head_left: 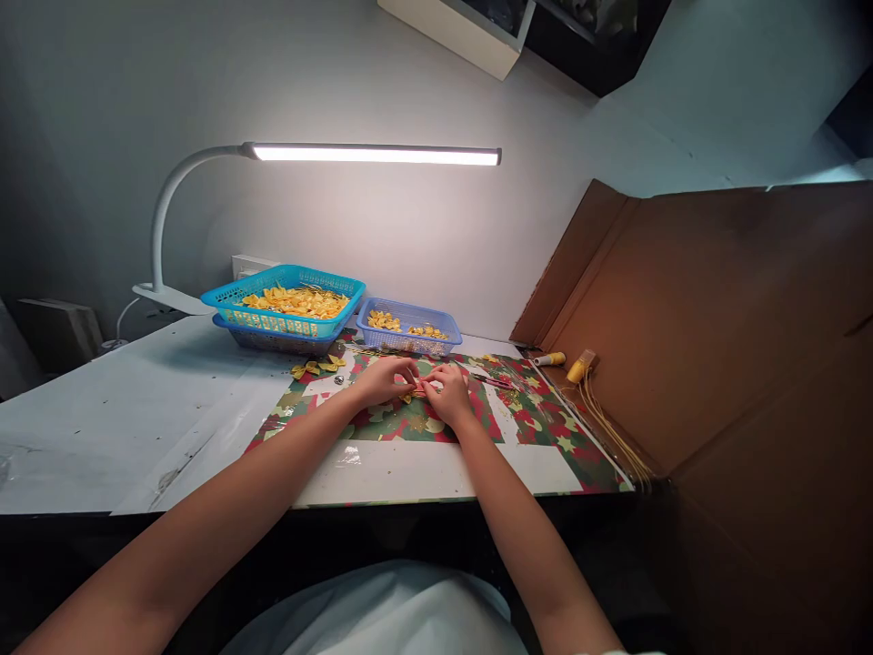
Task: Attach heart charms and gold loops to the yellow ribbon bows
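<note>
My left hand (387, 380) and my right hand (446, 393) meet over the patterned paper (402, 426) on the table. Fingers of both are pinched around a small yellow bow (407, 398), which they mostly cover. Yellow bows (318, 366) lie in a loose group left of my left hand, beside a small metal piece (339, 379). Behind my hands, a purple basket (409, 342) holds two heaps of yellow pieces. A turquoise basket (283, 317) full of yellow pieces rests on a blue one at the left. Right of my right hand lies a thin pen-like tool (492, 381).
A lamp (375, 155) with a lit bar arches over the baskets from the left. Large cardboard (716, 318) stands along the right side. Near it are a yellow-white tube (549, 359), a yellow-capped item (581, 367) and yellowish cords (614, 432).
</note>
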A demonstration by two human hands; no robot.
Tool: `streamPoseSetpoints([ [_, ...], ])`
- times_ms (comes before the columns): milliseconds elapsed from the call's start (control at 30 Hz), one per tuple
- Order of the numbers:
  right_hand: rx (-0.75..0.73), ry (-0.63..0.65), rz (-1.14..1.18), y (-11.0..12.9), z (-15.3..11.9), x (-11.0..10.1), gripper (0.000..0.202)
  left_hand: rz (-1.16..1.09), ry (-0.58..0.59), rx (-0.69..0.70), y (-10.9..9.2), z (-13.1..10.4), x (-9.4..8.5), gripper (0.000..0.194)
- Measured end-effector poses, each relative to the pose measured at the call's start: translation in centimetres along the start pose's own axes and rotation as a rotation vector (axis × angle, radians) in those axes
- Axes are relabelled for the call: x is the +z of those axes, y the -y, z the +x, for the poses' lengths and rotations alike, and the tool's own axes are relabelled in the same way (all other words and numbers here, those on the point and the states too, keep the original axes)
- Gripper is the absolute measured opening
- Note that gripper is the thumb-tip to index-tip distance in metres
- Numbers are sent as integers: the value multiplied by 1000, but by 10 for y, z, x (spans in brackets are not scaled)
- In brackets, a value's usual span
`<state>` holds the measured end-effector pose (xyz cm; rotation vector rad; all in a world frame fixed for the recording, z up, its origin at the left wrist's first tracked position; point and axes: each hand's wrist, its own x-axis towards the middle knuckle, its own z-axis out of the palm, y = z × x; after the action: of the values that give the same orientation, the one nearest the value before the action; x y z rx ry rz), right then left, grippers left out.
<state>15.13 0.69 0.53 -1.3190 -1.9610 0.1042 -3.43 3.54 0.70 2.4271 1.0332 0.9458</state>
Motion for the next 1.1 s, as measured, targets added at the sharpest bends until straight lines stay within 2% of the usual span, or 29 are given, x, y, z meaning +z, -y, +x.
streamPoseSetpoints([
  [233,7,-97,-32,1,-1,-2,14,28,7,6,-1,1,-1,22],
  [433,14,-131,-38,-1,-1,-1,15,-19,-13,-19,-5,0,-2,21],
  [533,9,-135,-34,-1,0,0,14,-62,-46,-50,-7,0,-2,19],
  [667,-11,-127,-28,0,0,1,12,-111,-83,-93,-7,2,-1,28],
  [800,-18,-122,-30,1,0,0,12,-151,-63,-106,-8,6,-1,31],
  [1100,-17,-112,-38,0,-1,0,13,-114,-70,-125,-7,6,-6,23],
])
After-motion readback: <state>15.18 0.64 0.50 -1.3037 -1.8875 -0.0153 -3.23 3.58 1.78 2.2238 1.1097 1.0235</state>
